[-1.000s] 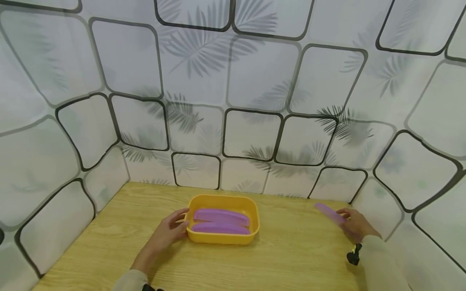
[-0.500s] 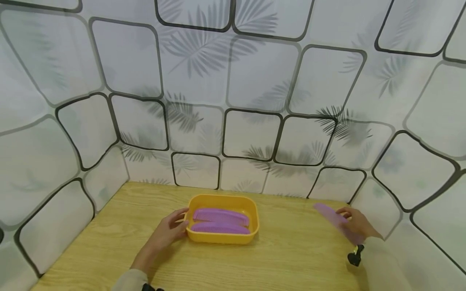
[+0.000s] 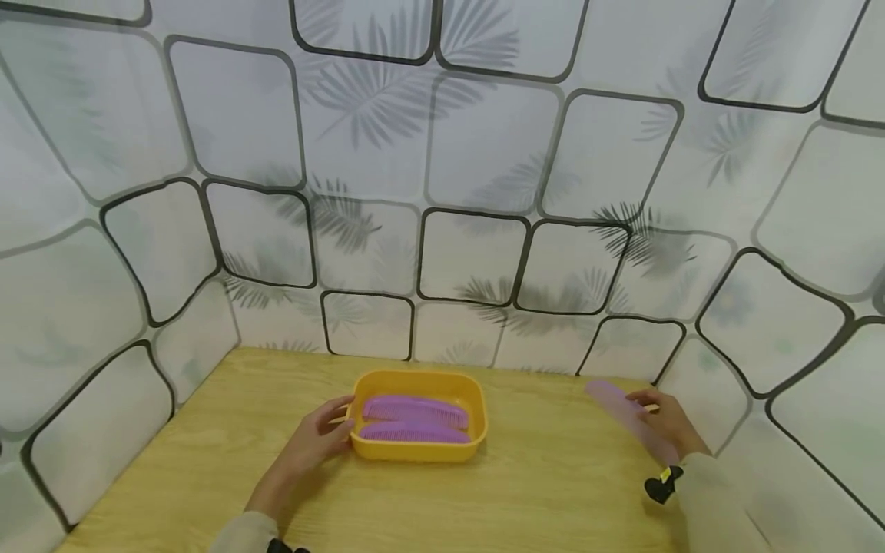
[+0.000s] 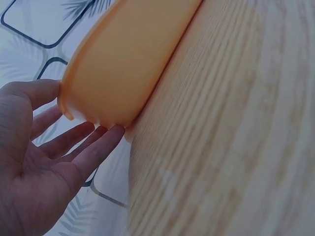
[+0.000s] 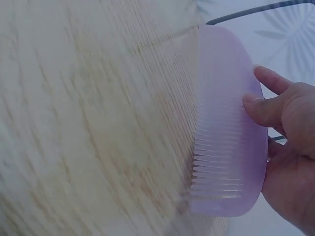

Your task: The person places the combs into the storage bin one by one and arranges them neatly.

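In the head view, two purple combs [image 3: 415,432] lie one behind the other inside a yellow plastic basket [image 3: 477,415]. My left hand [image 3: 319,436] is at the basket's left end. In the left wrist view its fairly straight fingertips [image 4: 117,132] touch the outer wall of the basket [image 4: 123,64], low down, and another digit meets the rim. At the right, my right hand [image 3: 667,422] pinches a third purple comb [image 3: 622,407] by its back edge. The right wrist view shows this comb [image 5: 226,128] on edge, teeth toward the wooden surface, thumb on its near face.
A light wood-grain table [image 3: 539,476] carries everything. Behind it and at both sides stands a pale wall covering [image 3: 477,253] with rounded squares and leaf prints. The right hand is close to the right-hand wall. A black strap piece [image 3: 664,485] sits at the right wrist.
The comb in my right hand has turned so that more of its flat side shows. The whole head view has shifted slightly; my left hand stays at the basket.
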`<state>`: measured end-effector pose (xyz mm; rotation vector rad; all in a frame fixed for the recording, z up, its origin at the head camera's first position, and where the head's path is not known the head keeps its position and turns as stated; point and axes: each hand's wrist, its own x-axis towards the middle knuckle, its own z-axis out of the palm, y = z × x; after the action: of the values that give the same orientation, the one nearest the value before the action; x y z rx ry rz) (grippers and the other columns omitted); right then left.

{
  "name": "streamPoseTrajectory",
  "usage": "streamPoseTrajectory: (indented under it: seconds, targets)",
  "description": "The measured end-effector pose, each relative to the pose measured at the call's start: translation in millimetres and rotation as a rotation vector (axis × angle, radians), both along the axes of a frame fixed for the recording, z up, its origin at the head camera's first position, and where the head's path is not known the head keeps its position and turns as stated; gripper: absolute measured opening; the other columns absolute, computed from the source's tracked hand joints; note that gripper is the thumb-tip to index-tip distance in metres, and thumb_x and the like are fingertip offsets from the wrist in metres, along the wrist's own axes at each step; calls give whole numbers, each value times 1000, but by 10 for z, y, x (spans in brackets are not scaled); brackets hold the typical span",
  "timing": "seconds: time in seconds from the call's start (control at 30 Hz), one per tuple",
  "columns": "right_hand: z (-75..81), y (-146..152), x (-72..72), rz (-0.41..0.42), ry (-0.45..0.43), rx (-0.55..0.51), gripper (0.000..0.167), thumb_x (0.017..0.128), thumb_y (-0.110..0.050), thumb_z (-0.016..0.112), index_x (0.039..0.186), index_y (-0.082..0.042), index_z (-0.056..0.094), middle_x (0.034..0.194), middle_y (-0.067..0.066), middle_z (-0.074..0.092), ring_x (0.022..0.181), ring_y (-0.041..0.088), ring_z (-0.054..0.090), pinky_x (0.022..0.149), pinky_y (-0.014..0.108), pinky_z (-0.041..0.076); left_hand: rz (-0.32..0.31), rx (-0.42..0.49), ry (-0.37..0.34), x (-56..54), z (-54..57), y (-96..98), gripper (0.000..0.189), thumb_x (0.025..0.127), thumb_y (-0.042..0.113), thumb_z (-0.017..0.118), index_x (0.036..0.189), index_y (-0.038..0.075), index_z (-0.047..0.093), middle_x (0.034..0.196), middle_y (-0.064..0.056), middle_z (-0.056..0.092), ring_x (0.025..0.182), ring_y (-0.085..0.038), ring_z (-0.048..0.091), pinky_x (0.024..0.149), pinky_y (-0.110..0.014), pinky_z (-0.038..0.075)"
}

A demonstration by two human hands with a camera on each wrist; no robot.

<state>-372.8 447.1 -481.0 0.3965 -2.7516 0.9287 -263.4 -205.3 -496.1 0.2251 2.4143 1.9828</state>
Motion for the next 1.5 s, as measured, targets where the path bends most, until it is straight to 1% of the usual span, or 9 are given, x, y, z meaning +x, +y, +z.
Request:
streamPoseTrajectory:
  seconds: [0.07, 0.17, 0.43, 0.67, 0.8, 0.97, 1.1, 1.3, 1.5]
  targets:
    - [-8, -25, 12, 2, 14, -26, 24, 89, 16, 64, 112, 12, 68, 113, 34, 68, 92, -4, 59, 73, 18, 54, 0, 0, -5, 6, -2, 7, 55, 105, 16, 61, 154, 0, 42, 154, -36, 42, 135, -45, 55, 94, -39, 63]
    - [13, -57, 20, 5, 28, -41, 22, 91, 14, 63, 113, 13, 69, 113, 35, 67, 92, -6, 58, 73, 17, 54, 3, -1, -6, 13, 9, 19, 55, 105, 17, 60, 155, 1, 42, 155, -35, 42, 136, -45, 55, 95, -40, 62]
    - [142, -149, 74, -21, 14, -6, 21, 96, 9, 63, 116, 11, 68, 119, 35, 67, 97, 18, 67, 73, 17, 54, -8, 8, -1, 28, 18, 52, 54, 106, 14, 58, 155, 0, 41, 155, -36, 42, 136, -46, 54, 95, -40, 62]
    - [142, -235, 97, 53, 59, -67, 21, 92, 12, 65, 112, 13, 69, 112, 36, 67, 93, -8, 58, 72, 15, 53, 0, -4, -4, 60, 8, 65, 53, 106, 14, 58, 154, 0, 42, 155, -36, 42, 136, -47, 54, 94, -40, 63]
    - [149, -327, 93, 104, 70, -96, 21, 91, 11, 65, 112, 12, 69, 108, 33, 69, 89, -10, 58, 70, 13, 51, -7, 2, -7, 53, 1, 51, 54, 106, 15, 58, 155, 0, 41, 155, -36, 41, 136, -46, 54, 94, -40, 63]
    - [237, -531, 69, 108, 2, -77, 23, 96, 3, 65, 119, 7, 69, 114, 29, 70, 86, -3, 62, 70, 17, 54, -5, 5, 1, 29, -5, 27, 55, 106, 17, 59, 155, 0, 41, 155, -36, 41, 135, -46, 55, 94, -40, 63]
    - [297, -714, 30, 154, -38, -92, 24, 97, 2, 65, 121, 8, 68, 119, 31, 68, 91, 7, 66, 72, 20, 56, -13, 9, 9, 19, -17, 13, 56, 106, 17, 60, 154, -2, 41, 154, -37, 41, 135, -46, 55, 94, -40, 63]
    - [351, -973, -5, 225, -51, -104, 26, 97, 4, 65, 122, 6, 70, 125, 30, 68, 102, 20, 67, 76, 20, 57, -15, 28, 5, 23, -16, 12, 55, 106, 15, 59, 155, -2, 40, 154, -38, 39, 136, -48, 53, 94, -38, 63]
    - [418, -1214, -8, 243, -65, -86, 25, 98, 3, 64, 122, 3, 71, 124, 27, 70, 107, 35, 67, 78, 21, 56, -11, 21, -3, 38, 12, 11, 56, 106, 17, 60, 155, -1, 40, 155, -37, 39, 137, -47, 52, 95, -39, 62]
